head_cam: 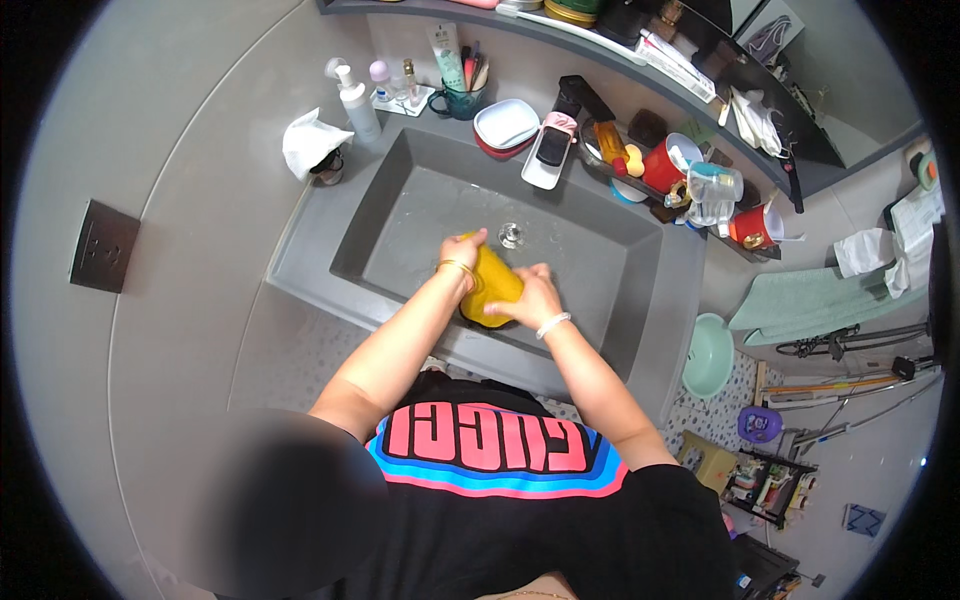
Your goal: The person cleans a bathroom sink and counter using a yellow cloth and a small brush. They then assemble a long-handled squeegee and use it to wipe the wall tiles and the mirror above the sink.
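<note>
A yellow cloth point(491, 281), wet-looking and spread between both hands, lies over the near edge of a grey rectangular sink basin point(420, 217). My left hand point(463, 253) grips its upper left part, thumb on top; a gold bangle is on that wrist. On the cloth's right side, my right hand point(529, 296) holds the lower edge with the thumb across it, and a pale bracelet circles the wrist. The metal drain point(511, 235) shows just beyond the cloth. What lies under the cloth is hidden.
Behind the basin stand a black faucet point(585, 97), a white soap dish point(544, 169), a stacked dish point(506, 124), a dark mug point(457, 101) and a pump bottle point(358, 105). Red cups point(671, 161) crowd the right rear. A green basin point(709, 356) sits low at right.
</note>
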`<action>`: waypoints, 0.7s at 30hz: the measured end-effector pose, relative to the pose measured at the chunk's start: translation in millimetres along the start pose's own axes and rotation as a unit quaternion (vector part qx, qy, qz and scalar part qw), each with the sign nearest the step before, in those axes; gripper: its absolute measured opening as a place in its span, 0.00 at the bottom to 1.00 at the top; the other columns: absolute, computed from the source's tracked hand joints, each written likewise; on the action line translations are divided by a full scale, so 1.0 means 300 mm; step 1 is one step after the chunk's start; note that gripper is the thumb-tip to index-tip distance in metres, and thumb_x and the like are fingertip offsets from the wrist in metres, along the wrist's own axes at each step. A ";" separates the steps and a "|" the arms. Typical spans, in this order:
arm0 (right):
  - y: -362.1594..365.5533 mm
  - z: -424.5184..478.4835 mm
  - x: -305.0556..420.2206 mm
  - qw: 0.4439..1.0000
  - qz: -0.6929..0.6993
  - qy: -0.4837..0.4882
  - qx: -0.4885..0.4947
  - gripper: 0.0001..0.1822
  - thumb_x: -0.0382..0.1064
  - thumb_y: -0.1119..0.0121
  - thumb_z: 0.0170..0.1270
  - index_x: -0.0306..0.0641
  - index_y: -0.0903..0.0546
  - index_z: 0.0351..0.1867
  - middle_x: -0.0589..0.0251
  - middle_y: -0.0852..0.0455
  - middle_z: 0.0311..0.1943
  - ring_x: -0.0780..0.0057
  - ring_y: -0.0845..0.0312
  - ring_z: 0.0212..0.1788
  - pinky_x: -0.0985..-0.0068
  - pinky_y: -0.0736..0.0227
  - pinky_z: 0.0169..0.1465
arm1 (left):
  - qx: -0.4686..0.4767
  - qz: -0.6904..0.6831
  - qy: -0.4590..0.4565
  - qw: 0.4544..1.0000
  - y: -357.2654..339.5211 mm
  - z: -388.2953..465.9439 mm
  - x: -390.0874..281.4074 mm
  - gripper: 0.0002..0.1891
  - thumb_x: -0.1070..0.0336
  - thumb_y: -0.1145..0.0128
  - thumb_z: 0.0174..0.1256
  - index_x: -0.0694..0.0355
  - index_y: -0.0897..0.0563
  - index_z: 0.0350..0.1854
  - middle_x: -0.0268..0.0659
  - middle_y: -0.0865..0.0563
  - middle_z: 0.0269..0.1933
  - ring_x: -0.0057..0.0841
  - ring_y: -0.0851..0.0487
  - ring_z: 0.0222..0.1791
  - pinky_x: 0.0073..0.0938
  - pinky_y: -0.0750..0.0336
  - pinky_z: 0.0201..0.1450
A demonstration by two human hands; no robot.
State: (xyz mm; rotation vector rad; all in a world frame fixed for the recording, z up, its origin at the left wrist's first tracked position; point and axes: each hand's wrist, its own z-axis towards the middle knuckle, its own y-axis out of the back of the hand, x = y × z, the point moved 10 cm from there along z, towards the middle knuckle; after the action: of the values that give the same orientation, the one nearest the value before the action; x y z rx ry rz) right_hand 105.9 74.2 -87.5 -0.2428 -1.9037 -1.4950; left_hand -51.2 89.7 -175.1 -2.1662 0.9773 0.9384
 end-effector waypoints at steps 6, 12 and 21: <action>-0.120 0.002 -0.111 0.946 0.270 -0.107 0.146 0.20 0.36 0.36 0.41 0.33 0.21 0.39 0.59 0.18 0.31 0.68 0.21 0.34 0.73 0.28 0.41 | 0.052 0.200 -0.027 0.978 0.043 -0.050 -0.033 0.39 0.42 0.38 0.51 0.66 0.35 0.57 0.51 0.25 0.51 0.40 0.25 0.51 0.39 0.29 0.49; -0.087 -0.011 -0.069 0.910 0.395 -0.114 0.054 0.21 0.26 0.45 0.42 0.30 0.25 0.44 0.62 0.19 0.34 0.75 0.24 0.37 0.79 0.30 0.42 | 0.238 0.073 0.210 0.946 -0.074 -0.225 0.112 0.51 0.24 0.48 0.43 0.45 0.48 0.69 0.54 0.55 0.69 0.63 0.52 0.65 0.73 0.53 0.56; -0.142 -0.030 -0.055 0.885 0.427 -0.089 0.162 0.25 0.38 0.30 0.41 0.31 0.24 0.42 0.60 0.22 0.42 0.76 0.24 0.40 0.77 0.28 0.41 | 0.154 -0.134 0.047 0.978 -0.131 -0.133 0.012 0.18 0.61 0.35 0.54 0.60 0.27 0.43 0.39 0.21 0.35 0.32 0.20 0.35 0.36 0.22 0.38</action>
State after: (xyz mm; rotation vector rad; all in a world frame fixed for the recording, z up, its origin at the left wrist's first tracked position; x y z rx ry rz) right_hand 98.8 56.7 -130.1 -0.9452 -1.7734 -0.5680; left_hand -3.7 81.4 -146.3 -2.0262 0.7884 0.5243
